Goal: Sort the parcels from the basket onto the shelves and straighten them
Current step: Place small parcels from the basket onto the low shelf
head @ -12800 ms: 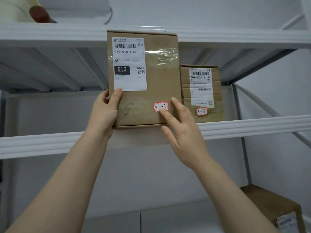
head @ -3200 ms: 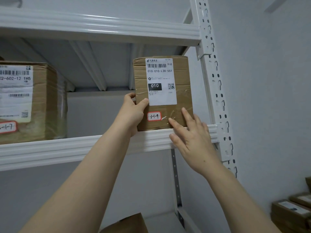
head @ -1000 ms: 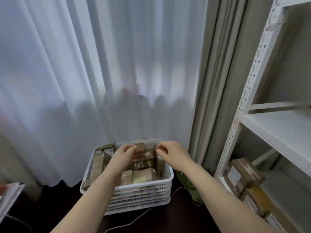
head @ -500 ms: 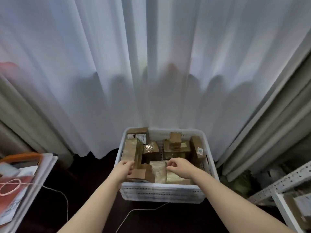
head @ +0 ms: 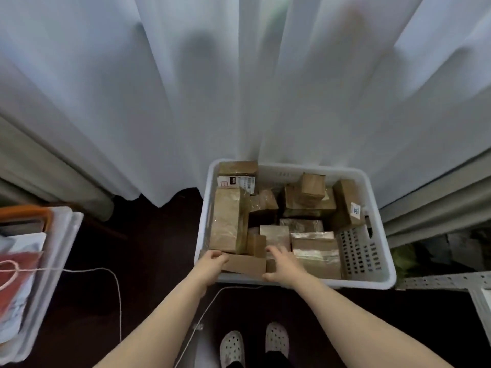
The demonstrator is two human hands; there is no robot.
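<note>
In the lower centre of the frame we stand over the white basket (head: 357,257). Our left hand (head: 212,264) is curled round the left end of a flat brown parcel (head: 244,264) that lies against the basket's near wall. Our right hand (head: 283,264) clasps the right end between thumb and spread fingers.

To lift it well, we judge, both hands should raise it level and straight up. That keeps it clear of the rim and of the tall parcel (head: 228,219) standing just beyond it. Then we should turn it to find a label before carrying it to the shelf frame (head: 446,279) at lower right.

The parcel is plain cardboard, low and oblong, and its visible face is bare. Roughly 10 other taped boxes crowd the basket, so we judge that much sorting remains.
</note>
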